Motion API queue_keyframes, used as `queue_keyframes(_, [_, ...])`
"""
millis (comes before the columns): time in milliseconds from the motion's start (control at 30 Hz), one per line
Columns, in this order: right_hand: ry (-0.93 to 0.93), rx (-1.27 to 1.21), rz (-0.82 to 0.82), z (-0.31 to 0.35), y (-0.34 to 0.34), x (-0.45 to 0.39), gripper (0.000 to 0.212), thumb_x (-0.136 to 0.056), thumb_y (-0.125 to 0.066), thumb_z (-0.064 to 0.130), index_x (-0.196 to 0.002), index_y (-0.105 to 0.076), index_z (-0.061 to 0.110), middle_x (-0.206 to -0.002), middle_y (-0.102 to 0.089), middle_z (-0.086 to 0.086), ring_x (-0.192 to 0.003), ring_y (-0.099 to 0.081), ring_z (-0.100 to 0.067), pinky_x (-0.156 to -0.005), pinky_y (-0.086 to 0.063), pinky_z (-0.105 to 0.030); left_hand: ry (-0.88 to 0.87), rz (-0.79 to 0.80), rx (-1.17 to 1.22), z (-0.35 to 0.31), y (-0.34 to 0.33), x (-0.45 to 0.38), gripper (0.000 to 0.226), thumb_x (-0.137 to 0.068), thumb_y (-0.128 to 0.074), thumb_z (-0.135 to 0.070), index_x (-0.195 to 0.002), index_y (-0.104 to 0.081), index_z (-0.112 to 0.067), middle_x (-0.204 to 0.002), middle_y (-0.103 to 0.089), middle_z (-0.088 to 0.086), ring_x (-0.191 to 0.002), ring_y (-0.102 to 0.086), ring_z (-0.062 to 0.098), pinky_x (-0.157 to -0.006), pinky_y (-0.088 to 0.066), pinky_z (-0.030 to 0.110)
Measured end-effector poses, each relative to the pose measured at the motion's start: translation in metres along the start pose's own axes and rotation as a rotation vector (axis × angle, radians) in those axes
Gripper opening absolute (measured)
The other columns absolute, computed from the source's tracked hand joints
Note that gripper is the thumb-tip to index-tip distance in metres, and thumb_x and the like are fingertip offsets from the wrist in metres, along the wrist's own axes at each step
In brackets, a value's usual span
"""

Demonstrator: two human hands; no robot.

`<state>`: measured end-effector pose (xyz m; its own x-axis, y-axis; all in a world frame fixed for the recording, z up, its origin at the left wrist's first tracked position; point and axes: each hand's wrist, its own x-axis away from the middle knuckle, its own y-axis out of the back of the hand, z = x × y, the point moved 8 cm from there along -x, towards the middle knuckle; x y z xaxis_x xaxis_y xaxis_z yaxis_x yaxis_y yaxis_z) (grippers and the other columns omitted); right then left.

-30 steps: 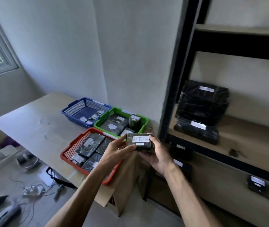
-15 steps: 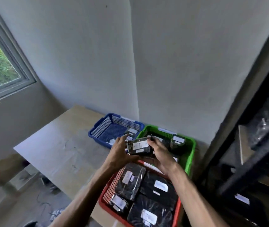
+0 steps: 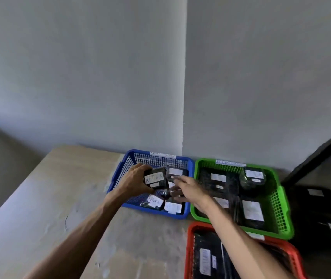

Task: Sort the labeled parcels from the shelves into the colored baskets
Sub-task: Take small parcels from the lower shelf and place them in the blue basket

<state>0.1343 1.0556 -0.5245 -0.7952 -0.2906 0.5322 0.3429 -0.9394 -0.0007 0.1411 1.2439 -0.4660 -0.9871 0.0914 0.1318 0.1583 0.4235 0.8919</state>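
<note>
Over the blue basket [image 3: 188, 164] now (not the red), both hands [image 3: 135, 183] hold the parcel [image 3: 155, 178].

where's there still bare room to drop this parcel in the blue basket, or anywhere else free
Blue basket: its far-left mesh floor is bare, under the parcel in the left hand; the near side is packed. Green basket and red basket look full. The table is open left of the baskets.

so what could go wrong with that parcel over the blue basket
1. The left hand alone grips the parcel; the right hand looks open beside it, so it might slip early.
2. The blue basket already holds labelled parcels, so this one may land tilted on them and cover their labels.
</note>
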Motion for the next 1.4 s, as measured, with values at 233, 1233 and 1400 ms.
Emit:
queue_keyframes(233, [0.046,0.881,-0.165,-0.036,-0.025,-0.081,0.043,-0.098,-0.058,0.023,-0.140,-0.053,0.013,-0.136,-0.054,-0.007,-0.124,-0.054,-0.024,-0.097,-0.049,-0.036,-0.019,0.181,-0.077,0.085,-0.063,-0.077,0.074,-0.062,-0.090,-0.041,-0.126,-0.057,-0.020,-0.120,-0.056,-0.002,-0.113,-0.051,0.019,-0.098,-0.049,0.037])
queue_keyframes(1233, [0.173,1.126,-0.302,-0.022,-0.023,-0.089,0.053,-0.095,-0.066,0.028,-0.145,-0.050,0.026,-0.140,-0.053,0.004,-0.125,-0.055,-0.017,-0.093,-0.055,-0.032,-0.145,0.222,0.121,0.076,-0.078,-0.088,0.042,-0.091,-0.062,-0.014,-0.133,-0.062,-0.013,-0.133,-0.061,0.007,-0.118,-0.060,0.022,-0.101,-0.048,0.033])
queue_keyframes(1400, [0.273,1.064,-0.391,0.012,0.004,-0.033,0.037,-0.097,-0.062,0.030,-0.134,-0.059,0.024,-0.128,-0.060,0.004,-0.116,-0.060,-0.017,-0.087,-0.053,-0.032,-0.225,0.190,0.150,0.007,-0.056,-0.057,0.028,-0.091,-0.062,-0.016,-0.118,-0.072,-0.015,-0.117,-0.074,0.003,-0.105,-0.069,0.017,-0.092,-0.056,0.033])
